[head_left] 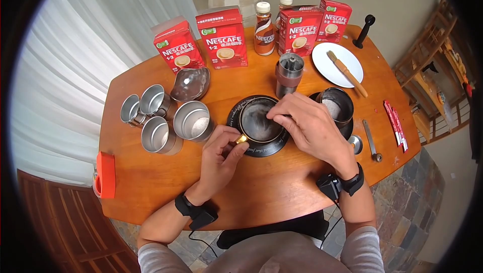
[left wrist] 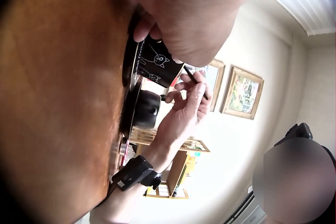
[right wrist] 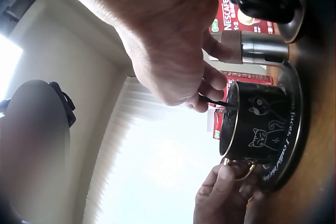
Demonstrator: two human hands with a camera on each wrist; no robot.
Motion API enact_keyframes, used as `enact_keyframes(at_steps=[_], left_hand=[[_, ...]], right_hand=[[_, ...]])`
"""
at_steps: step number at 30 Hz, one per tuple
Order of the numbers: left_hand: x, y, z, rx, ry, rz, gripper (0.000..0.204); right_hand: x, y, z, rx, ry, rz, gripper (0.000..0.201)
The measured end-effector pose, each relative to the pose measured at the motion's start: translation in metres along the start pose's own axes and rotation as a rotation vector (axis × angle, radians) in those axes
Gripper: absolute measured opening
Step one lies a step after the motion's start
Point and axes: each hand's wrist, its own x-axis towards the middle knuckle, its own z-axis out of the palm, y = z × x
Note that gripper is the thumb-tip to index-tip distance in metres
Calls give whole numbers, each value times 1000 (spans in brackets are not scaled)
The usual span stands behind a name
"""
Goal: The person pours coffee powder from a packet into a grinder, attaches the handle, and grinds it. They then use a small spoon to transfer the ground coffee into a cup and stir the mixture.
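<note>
A black cup with cat drawings (right wrist: 260,124) stands on a black lettered saucer (head_left: 262,151) at the table's middle; a greyish surface shows inside it in the head view. My left hand (head_left: 220,153) pinches the cup's gold handle (head_left: 242,139) between thumb and fingers. My right hand (head_left: 314,127) is over the cup's right rim, its fingertips pinching a thin dark stick (left wrist: 192,75) that slants down into the cup. The stick's lower end is hidden inside the cup.
Metal cups (head_left: 193,121) and a dark bowl (head_left: 190,84) stand left. Behind are a grinder (head_left: 289,74), bottles (head_left: 264,29) and red boxes (head_left: 223,39). A second black cup (head_left: 336,106), white plate (head_left: 337,65), spoon (head_left: 371,140) and sachets (head_left: 396,125) lie right.
</note>
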Motion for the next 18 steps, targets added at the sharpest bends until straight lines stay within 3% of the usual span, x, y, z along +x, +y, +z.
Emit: enact_keyframes(at_steps=[2, 5, 11, 14, 18], left_hand=[[0, 0, -1, 15, -1, 6, 9], [0, -1, -1, 62, -14, 26, 10], [0, 1, -1, 118, -11, 57, 13], [-1, 1, 0, 167, -14, 98, 14], [-1, 6, 2, 206, 1, 114, 15]], right_hand=[[-1, 0, -7, 18, -70, 2, 5], [0, 4, 0, -25, 76, -64, 7], [-1, -1, -8, -103, -38, -69, 8], [1, -4, -5, -176, 16, -125, 9], [1, -10, -4, -206, -48, -134, 12]])
